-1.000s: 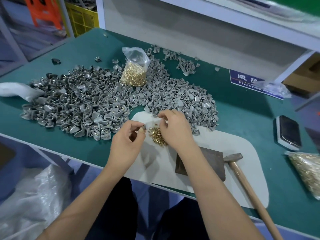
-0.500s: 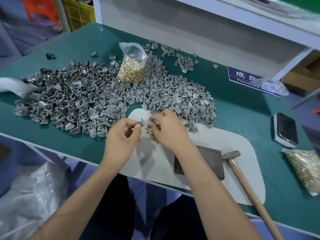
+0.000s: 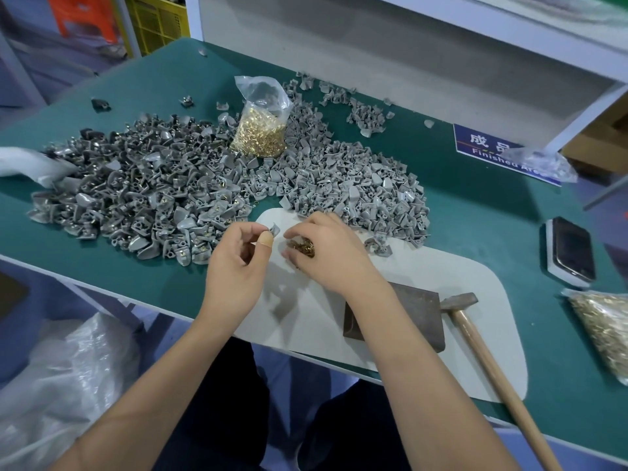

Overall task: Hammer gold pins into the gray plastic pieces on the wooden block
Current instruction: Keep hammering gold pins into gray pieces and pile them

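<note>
The left hand (image 3: 234,266) pinches a small gray plastic piece (image 3: 274,229) just left of the loose gold pins (image 3: 302,247), which the right hand's (image 3: 326,253) curled grip covers, nearer the dark wooden block (image 3: 418,311).

matt gray plastic pieces (image 3: 210,185) | shiny gold pins (image 3: 302,247) | wooden hammer handle (image 3: 492,372)

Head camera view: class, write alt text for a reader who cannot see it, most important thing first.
A person's left hand pinches one gray plastic piece above a white mat while the right hand reaches into a small heap of gold pins. A dark block and a hammer lie unused beside it; gray pieces cover the green table behind.
</note>
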`<state>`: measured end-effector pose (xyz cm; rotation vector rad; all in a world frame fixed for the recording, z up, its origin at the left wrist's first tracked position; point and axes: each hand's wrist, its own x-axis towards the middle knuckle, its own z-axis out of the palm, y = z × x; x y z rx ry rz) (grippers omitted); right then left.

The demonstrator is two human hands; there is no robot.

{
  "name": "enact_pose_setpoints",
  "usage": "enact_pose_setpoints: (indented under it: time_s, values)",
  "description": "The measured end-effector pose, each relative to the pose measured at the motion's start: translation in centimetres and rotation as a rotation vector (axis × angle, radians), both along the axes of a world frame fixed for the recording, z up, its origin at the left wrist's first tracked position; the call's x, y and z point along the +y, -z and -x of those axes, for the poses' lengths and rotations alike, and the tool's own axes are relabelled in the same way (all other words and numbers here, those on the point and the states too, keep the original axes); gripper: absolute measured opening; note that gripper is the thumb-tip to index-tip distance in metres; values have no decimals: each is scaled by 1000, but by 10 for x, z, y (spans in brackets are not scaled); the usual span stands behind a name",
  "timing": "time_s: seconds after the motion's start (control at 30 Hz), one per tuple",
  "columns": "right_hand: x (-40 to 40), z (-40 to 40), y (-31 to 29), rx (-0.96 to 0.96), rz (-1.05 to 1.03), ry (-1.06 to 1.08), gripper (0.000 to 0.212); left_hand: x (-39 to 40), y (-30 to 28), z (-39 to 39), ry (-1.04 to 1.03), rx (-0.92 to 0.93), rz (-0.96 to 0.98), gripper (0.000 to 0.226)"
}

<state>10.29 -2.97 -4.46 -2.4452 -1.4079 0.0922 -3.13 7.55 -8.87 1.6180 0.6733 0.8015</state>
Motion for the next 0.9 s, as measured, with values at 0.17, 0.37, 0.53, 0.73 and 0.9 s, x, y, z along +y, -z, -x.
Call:
enact_pose_setpoints:
  time_s: [0.17,0.37,0.53,0.73,0.9]
  values:
    - [0,1,0,-39,28,-24,28,0,0,0,15,-4,-1,3]
    - [-1,-2,-1,-60,7,-52,14,-3,-1,-1,52,-5,-8,2]
    - [-2,-6,1,89,-64,-4,4,-2,-3,-4,35,57,-55,5]
    - [-5,-10,-1,307,-287,54,6,-3,-3,-3,57,81,-88,6]
    - [-23,-7,-18,376,-559,130,10,-7,-15,-2,129,75,-118,12]
